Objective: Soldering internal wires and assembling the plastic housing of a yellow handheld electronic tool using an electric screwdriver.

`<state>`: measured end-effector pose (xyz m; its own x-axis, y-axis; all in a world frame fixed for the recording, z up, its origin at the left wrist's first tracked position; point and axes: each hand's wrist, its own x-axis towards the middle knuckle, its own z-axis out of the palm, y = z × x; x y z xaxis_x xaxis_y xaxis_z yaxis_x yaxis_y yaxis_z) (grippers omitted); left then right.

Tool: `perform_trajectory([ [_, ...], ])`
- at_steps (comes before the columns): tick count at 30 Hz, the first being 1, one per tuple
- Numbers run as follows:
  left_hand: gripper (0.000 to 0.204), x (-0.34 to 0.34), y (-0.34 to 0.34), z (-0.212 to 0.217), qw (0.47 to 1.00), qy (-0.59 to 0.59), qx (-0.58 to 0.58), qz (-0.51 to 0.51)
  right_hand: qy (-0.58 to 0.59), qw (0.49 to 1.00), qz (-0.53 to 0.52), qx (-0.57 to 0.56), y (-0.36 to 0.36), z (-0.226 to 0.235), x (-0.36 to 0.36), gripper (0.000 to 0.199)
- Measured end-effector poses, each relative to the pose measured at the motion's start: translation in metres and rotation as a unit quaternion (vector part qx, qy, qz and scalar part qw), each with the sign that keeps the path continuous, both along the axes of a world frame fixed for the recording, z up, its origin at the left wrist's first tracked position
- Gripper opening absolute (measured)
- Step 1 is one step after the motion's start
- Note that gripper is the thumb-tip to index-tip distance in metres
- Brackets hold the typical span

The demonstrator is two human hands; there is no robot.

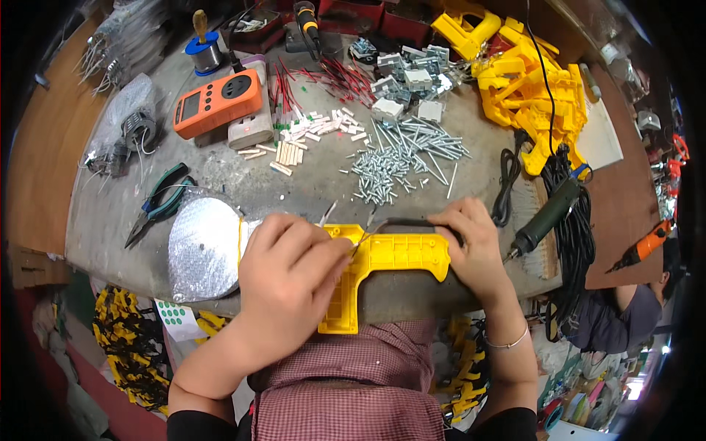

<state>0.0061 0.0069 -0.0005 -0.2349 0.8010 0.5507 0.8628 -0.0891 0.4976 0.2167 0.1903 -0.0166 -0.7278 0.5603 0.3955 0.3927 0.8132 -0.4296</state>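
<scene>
A yellow plastic tool housing half [408, 252], pistol-shaped with its ribbed inside facing up, lies at the table's front edge. My left hand [290, 275] reaches across its left part, fingertips pinched on a thin wire over the housing. My right hand [471, 239] is closed round a black cord [412, 221] that runs along the top of the handle toward the left fingertips. Thin wire ends rise just above the housing. Left of my hand lies a rounded piece wrapped in silvery bubble film [204, 250], its joint with the housing partly hidden by the hand.
Ahead lie piled screws [390, 169], white ceramic pieces [294, 151] and white switches [419, 77]. Pliers [158, 202], an orange meter [218, 103] and a solder spool [204, 55] stand left. Yellow housings [529, 88] and a green screwdriver [548, 217] lie right. Another person [618, 316] sits far right.
</scene>
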Motion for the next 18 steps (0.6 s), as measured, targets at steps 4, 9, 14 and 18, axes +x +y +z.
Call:
perform_trajectory([
  [4, 0.032, 0.008, -0.028, 0.04, 0.977, 0.015, 0.057, -0.207, -0.089, 0.981, 0.139, -0.104, 0.018, 0.021, 0.003, 0.016],
  [9, 0.002, 0.028, -0.03, 0.065, 0.946, 0.005, 0.246, -0.21, -0.056, 0.982, 0.034, -0.175, 0.053, 0.045, -0.055, 0.02],
  [14, 0.007, 0.014, -0.027, 0.064, 0.925, -0.065, 0.237, -0.289, -0.13, 0.964, -0.058, -0.226, 0.103, 0.023, -0.111, 0.025],
  [18, 0.006, 0.023, -0.023, 0.064, 0.941, -0.06, 0.237, -0.232, -0.114, 0.988, -0.026, -0.098, 0.119, 0.01, -0.121, 0.028],
])
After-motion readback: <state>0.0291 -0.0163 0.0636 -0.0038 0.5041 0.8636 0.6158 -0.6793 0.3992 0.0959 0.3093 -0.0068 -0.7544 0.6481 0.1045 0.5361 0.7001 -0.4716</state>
